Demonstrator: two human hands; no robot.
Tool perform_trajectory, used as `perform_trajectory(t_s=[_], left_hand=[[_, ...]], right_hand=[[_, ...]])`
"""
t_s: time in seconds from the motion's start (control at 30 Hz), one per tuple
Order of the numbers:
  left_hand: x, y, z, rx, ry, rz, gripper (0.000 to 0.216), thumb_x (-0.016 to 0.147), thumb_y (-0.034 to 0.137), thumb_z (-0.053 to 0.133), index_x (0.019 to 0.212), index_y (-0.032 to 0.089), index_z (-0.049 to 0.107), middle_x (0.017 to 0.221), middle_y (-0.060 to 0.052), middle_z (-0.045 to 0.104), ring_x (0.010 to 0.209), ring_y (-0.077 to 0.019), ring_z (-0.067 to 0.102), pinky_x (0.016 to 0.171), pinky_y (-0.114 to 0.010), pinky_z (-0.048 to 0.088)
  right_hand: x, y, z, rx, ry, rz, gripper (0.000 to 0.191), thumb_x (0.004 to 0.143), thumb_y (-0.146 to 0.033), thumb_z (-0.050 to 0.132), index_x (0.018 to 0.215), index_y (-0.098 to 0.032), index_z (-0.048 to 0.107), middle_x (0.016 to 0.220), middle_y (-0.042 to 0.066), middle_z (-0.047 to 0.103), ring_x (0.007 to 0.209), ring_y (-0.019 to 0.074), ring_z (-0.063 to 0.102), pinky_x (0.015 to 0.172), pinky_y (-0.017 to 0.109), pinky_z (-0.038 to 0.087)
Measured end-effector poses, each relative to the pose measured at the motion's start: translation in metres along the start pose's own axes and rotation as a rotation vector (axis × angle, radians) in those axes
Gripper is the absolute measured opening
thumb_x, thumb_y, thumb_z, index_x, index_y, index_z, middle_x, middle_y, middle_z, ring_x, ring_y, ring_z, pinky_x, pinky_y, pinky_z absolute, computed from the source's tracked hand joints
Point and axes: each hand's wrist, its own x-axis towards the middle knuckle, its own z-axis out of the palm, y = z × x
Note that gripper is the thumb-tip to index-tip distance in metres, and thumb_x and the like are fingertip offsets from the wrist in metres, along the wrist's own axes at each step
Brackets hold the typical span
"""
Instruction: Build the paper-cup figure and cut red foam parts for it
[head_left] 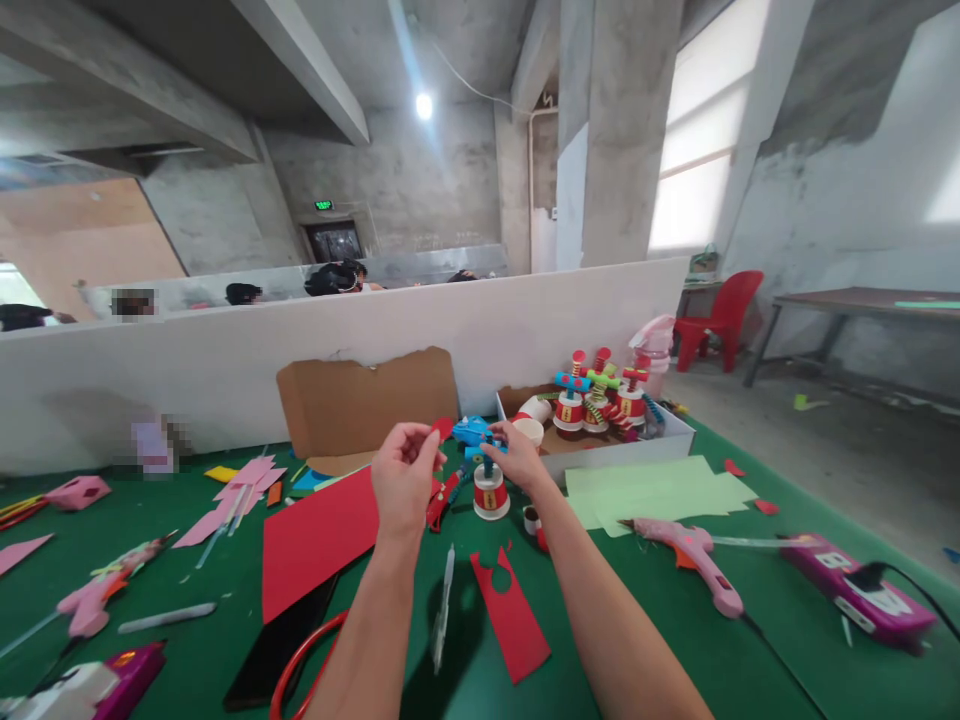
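My left hand [403,478] is raised above the green table [750,660], its fingers pinched on a small red paper piece [442,428]. My right hand [517,455] grips a paper-cup craft [490,488], a white cup with a red band, a post and a blue cross piece [472,432] on top. The red piece sits just left of that blue top. Below my hands lie a red paper sheet [319,540] and a red strip with cut-outs [510,615].
A pink glue gun [694,558] lies right of my arm, beside pale green sheets [656,490]. A white box [600,455] holds several finished crafts. Glue sticks, pink scraps and another glue gun [94,600] lie at left. A white partition [225,370] stands behind.
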Motion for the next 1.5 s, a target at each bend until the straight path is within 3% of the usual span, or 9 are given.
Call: perform_trajectory(t_s=[0.2,0.47,0.8,1.5], left_hand=[[0.036,0.002,0.012,-0.044,-0.065,0.028,0.020,0.072,0.035,0.063,0.078,0.016,0.059,0.060,0.002,0.060,0.056,-0.0112,0.058,0.055,-0.022,0.047],[0.044,-0.027,0.023,0.301,-0.254,0.095,0.013,0.073,0.032,0.059,0.070,0.019,0.060,0.064,0.002,0.062,0.061,-0.0113,0.056,0.061,-0.023,0.043],[0.051,-0.058,0.028,0.246,-0.302,0.001,0.013,0.071,0.031,0.061,0.070,0.018,0.060,0.064,0.002,0.062,0.061,-0.0115,0.055,0.062,-0.023,0.043],[0.043,-0.055,0.036,0.336,-0.443,0.097,0.008,0.074,0.025,0.057,0.071,0.019,0.062,0.064,0.002,0.063,0.062,-0.0126,0.055,0.061,-0.023,0.042]], right_hand=[[-0.001,0.004,0.006,0.134,-0.025,0.002,0.013,0.073,-0.025,0.062,0.084,-0.019,0.057,0.087,0.003,0.068,0.090,0.0188,0.063,0.084,0.035,0.049],[-0.005,0.002,0.012,0.126,-0.033,-0.017,0.016,0.073,-0.030,0.060,0.084,-0.019,0.062,0.085,0.003,0.067,0.084,0.0189,0.063,0.080,0.035,0.049],[-0.005,-0.007,0.006,-0.038,0.000,0.031,0.013,0.070,-0.024,0.062,0.081,-0.018,0.064,0.086,0.004,0.069,0.085,0.0200,0.064,0.083,0.036,0.048],[-0.005,-0.007,0.001,-0.082,-0.030,0.050,0.013,0.069,-0.022,0.062,0.081,-0.017,0.066,0.084,0.004,0.069,0.082,0.0196,0.063,0.081,0.036,0.049]])
